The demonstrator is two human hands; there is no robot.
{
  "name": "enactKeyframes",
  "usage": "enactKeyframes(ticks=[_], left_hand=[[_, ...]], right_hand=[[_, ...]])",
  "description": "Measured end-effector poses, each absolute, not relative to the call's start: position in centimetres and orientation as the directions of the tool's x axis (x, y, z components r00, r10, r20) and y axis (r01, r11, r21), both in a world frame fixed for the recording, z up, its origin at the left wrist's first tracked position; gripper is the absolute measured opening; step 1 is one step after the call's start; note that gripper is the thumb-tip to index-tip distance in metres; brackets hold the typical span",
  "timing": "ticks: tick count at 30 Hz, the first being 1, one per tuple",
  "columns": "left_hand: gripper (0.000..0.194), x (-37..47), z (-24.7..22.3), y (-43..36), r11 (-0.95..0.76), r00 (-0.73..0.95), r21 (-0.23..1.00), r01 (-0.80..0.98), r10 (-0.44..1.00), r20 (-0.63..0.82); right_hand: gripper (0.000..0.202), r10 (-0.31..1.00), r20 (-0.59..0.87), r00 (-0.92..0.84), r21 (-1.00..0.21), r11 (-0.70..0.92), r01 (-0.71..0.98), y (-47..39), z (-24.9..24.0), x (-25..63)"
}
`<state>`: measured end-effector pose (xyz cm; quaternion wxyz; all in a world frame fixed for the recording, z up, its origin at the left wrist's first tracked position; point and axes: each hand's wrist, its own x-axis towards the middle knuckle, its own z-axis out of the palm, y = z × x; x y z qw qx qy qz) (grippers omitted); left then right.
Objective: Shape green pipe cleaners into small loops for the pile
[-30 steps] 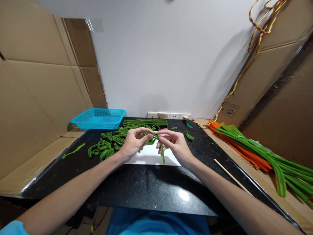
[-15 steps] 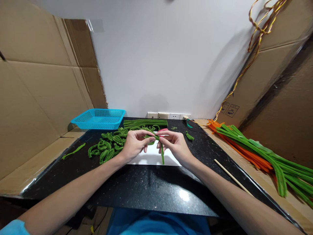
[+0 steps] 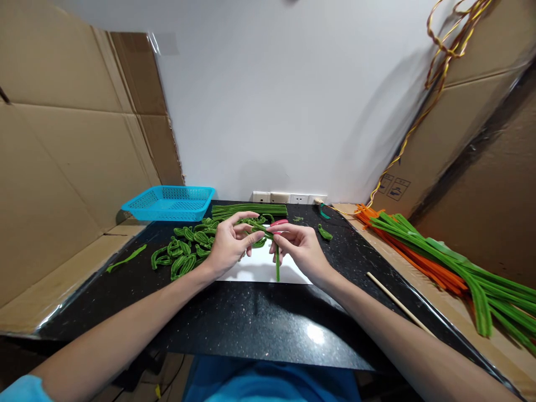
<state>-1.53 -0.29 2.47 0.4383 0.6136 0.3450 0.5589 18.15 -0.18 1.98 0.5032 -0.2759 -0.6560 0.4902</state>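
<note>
In front of me my right hand (image 3: 304, 248) pinches a green pipe cleaner (image 3: 277, 265) between thumb and index finger. One end hangs straight down below that pinch, and the bent part reaches towards my left hand (image 3: 226, 245). My left thumb and a curled finger hold the bent part, while the left index finger is raised off it. Under both hands lies a white sheet (image 3: 251, 273). A pink-red handle (image 3: 279, 222), partly hidden, shows behind my right fingertips. To the left is a pile of looped green pipe cleaners (image 3: 184, 254).
A bundle of straight green pipe cleaners (image 3: 249, 210) lies at the back, near a blue basket (image 3: 167, 212). On the right are orange strips (image 3: 431, 271), bright green strips (image 3: 452, 262) and a wooden stick (image 3: 397, 301). Cardboard walls (image 3: 75, 139) flank the black table (image 3: 251, 329).
My left index finger has lifted up and away from the pipe cleaner. The right hand keeps its pinch, and the hanging end has shifted slightly.
</note>
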Motion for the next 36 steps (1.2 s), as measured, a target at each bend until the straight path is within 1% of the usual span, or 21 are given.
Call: enactKeyframes(ticks=[5,7,9,13,18,22,27,32,36], left_hand=[[0.037,-1.25,2.28,-0.38,-0.435,0.175,0.9,-0.03,0.884,0.434],[0.033,-1.19,2.2,-0.29,-0.433,0.182,0.901,-0.027,0.884,0.43],[0.035,-1.23,2.16,-0.12,-0.408,0.166,0.912,-0.036,0.898,0.408],[0.041,-1.54,2.17,0.27,-0.329,0.108,0.939,-0.101,0.934,0.339],[0.043,-1.81,1.94,0.41,-0.249,0.169,0.957,-0.152,0.947,0.273],[0.045,-1.7,1.82,0.32,-0.193,0.238,0.967,-0.166,0.944,0.229],[0.044,-1.57,2.29,-0.23,-0.17,0.292,0.978,-0.121,0.936,0.198],[0.041,-1.61,2.63,-0.44,-0.142,0.352,0.984,-0.112,0.92,0.173],[0.037,-1.65,2.62,-0.27,-0.119,0.381,0.984,-0.132,0.91,0.161]], right_hand=[[0.035,0.854,0.405,-0.327,-0.912,0.402,-0.081,-0.17,1.99,18.2],[0.034,0.848,0.414,-0.331,-0.907,0.415,-0.072,-0.22,2.08,18.26],[0.035,0.845,0.428,-0.32,-0.901,0.426,-0.08,-0.34,2.25,18.32],[0.034,0.827,0.458,-0.327,-0.889,0.431,-0.155,-0.67,2.55,18.34],[0.027,0.814,0.486,-0.317,-0.874,0.455,-0.172,-0.67,2.5,18.31],[0.026,0.812,0.507,-0.29,-0.862,0.485,-0.148,-0.35,2.37,18.55],[0.027,0.806,0.522,-0.28,-0.852,0.509,-0.123,-0.24,2.26,18.79],[0.021,0.756,0.617,-0.221,-0.777,0.63,-0.013,-0.46,2.15,18.97],[0.022,0.726,0.661,-0.19,-0.731,0.68,0.059,-0.56,2.11,19.04]])
